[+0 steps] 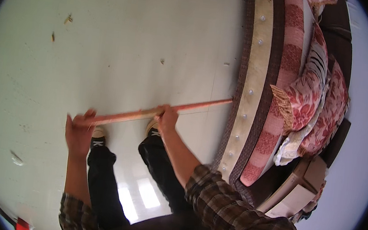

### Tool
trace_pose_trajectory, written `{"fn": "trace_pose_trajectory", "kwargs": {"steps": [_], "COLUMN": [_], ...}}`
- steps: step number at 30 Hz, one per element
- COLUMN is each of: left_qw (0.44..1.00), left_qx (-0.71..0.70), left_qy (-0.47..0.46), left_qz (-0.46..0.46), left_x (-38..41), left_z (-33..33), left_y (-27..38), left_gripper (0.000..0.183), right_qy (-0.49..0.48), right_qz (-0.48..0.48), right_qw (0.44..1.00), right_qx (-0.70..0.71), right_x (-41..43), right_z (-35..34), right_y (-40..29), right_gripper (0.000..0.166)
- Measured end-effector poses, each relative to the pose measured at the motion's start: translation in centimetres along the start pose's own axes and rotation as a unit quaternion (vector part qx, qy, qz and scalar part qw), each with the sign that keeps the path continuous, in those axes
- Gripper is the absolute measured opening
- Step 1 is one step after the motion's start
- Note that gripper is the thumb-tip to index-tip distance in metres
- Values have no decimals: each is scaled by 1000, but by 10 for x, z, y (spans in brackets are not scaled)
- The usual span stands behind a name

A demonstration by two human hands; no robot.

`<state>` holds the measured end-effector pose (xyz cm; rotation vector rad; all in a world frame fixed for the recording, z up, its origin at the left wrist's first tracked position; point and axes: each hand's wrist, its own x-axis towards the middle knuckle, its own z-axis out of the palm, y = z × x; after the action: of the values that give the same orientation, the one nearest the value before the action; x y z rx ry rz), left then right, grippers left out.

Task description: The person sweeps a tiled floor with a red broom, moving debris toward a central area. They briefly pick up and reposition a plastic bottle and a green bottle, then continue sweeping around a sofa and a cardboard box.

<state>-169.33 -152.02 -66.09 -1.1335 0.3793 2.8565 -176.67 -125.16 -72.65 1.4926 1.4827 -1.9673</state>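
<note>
A long reddish pole (126,117), with a paler stretch near its middle, slants across in front of my shoes. My left hand (79,136) is around its near end, with the thumb sticking up; the fingers there are blurred. Farther along, my right hand (169,119) grips the pole beside the paler stretch. The pole's far end meets the bottom edge of a sofa (248,98) on the right. Whether it continues underneath is hidden.
Small scraps of litter (68,19) are scattered over the pale glossy floor (146,27). On the sofa lie a red striped seat cover (293,35), patterned cushions (309,104) and a cardboard box (297,191). Something red (23,225) shows at the lower left.
</note>
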Motion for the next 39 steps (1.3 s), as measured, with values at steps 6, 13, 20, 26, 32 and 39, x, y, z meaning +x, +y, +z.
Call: {"fn": "trace_pose_trajectory", "kwargs": {"steps": [6,13,20,26,32,39], "left_qw": [982,984,966,976,973,684], "left_qx": [-62,-17,-191,-113,116,728], "left_qy": [-95,-74,102,149,84,-12], "left_qz": [-149,-161,-139,-116,-182,-36], "left_x": [136,154,43,-81,-20,37], "left_z": [48,43,7,-9,15,111], "left_y": [-112,-140,-110,-74,-62,-28], "left_gripper": [42,38,35,33,31,26], "right_qy": [-15,-10,-48,-103,-61,13], "right_qz": [-165,-167,-142,-116,-183,-159], "right_qw": [978,975,965,961,977,978], "right_qx": [-130,-149,-216,-231,-88,-134], "right_x": [196,216,131,15,54,83], "right_z": [-15,11,38,36,30,80], "right_y": [-149,-180,-111,-75,-91,-141], "right_gripper": [6,5,10,7,6,11]}}
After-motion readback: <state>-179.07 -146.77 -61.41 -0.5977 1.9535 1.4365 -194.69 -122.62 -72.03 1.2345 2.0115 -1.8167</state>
